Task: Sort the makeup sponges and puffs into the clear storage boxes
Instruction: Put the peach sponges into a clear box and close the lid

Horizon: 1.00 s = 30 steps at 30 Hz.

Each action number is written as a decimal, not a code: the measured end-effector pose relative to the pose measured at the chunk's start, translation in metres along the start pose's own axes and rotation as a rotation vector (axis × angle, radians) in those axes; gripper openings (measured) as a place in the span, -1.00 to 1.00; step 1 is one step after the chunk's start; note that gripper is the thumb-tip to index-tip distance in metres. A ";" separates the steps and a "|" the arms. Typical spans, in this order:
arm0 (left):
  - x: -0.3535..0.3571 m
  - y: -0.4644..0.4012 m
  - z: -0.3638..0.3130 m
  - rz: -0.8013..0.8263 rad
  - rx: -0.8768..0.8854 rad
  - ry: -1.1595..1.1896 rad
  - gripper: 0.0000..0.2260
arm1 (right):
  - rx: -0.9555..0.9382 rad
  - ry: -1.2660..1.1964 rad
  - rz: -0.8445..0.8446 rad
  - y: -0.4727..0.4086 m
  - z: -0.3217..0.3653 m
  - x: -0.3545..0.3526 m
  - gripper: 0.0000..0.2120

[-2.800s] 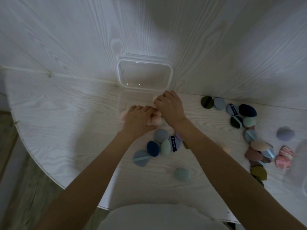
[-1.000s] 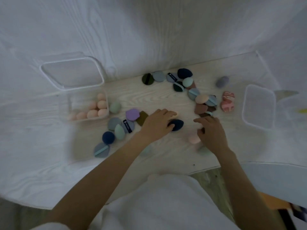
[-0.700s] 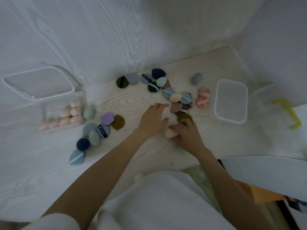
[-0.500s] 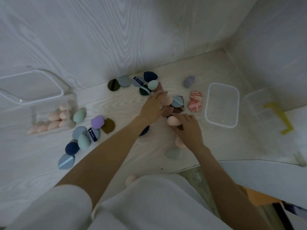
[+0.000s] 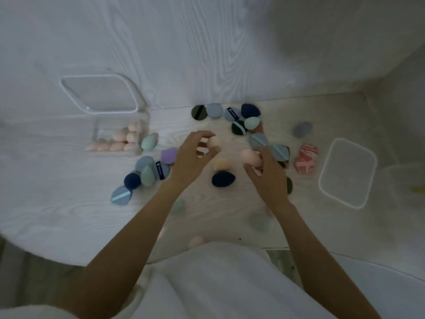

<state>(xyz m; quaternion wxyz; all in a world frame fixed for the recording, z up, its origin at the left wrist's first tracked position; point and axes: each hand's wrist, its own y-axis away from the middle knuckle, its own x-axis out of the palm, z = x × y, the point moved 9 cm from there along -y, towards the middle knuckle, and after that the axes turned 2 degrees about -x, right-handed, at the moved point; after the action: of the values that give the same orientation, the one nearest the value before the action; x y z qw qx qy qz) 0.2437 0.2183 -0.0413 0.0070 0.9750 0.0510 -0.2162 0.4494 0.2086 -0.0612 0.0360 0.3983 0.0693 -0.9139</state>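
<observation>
My left hand (image 5: 192, 158) pinches a peach sponge (image 5: 214, 142) between curled fingers and thumb, above the table's middle. To its right, my right hand (image 5: 268, 174) grips a pink-peach sponge (image 5: 249, 157) in its fingertips. Between the hands lie another peach sponge (image 5: 222, 163) and a navy sponge (image 5: 223, 179). The clear box (image 5: 97, 130) at the left holds several peach sponges, and its lid (image 5: 101, 93) stands open against the wall. An empty clear box (image 5: 324, 171) sits at the right.
Blue, mint and purple puffs (image 5: 147, 169) cluster left of my left hand. More puffs (image 5: 227, 113) line the back wall, and marbled red sponges (image 5: 305, 157) lie by the right box. Mint sponges (image 5: 261, 223) and a peach one (image 5: 195, 241) lie near the front edge.
Both hands have drawn back from the pile of puffs, each with a peach sponge. My left hand now holds one clear of the table. The view has swung left.
</observation>
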 end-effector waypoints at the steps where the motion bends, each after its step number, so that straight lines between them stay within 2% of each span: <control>1: -0.025 0.009 0.010 -0.046 -0.033 0.005 -0.76 | -0.032 0.001 0.035 -0.003 0.011 0.010 -0.62; 5: -0.122 0.039 0.056 -0.210 -0.156 -0.025 -0.73 | -0.097 -0.083 0.177 -0.016 0.063 0.062 -0.68; 9: -0.191 0.051 0.093 -0.307 -0.249 -0.080 -0.74 | -0.188 -0.172 0.299 -0.026 0.117 0.112 -0.64; 13: -0.241 0.037 0.119 -0.333 -0.221 -0.153 -0.74 | -0.272 -0.209 0.343 -0.044 0.171 0.151 -0.69; 16: -0.267 0.012 0.129 -0.346 -0.164 -0.230 -0.73 | -0.262 -0.223 0.317 -0.060 0.198 0.171 -0.70; 19: -0.276 -0.019 0.136 -0.306 -0.118 -0.348 -0.74 | -0.247 -0.228 0.274 -0.074 0.211 0.186 -0.71; 24: -0.261 -0.044 0.156 -0.126 -0.133 -0.589 -0.74 | -0.242 -0.248 0.219 -0.088 0.222 0.198 -0.71; 30: -0.250 -0.043 0.175 -0.017 -0.249 -0.605 -0.75 | -0.239 -0.253 0.207 -0.098 0.228 0.211 -0.75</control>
<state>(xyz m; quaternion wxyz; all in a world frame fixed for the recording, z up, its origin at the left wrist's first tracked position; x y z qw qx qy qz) -0.0597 0.2309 -0.0939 0.1389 0.8578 0.0810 -0.4882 0.1298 0.2683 -0.0526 0.1854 0.2782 0.1309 -0.9333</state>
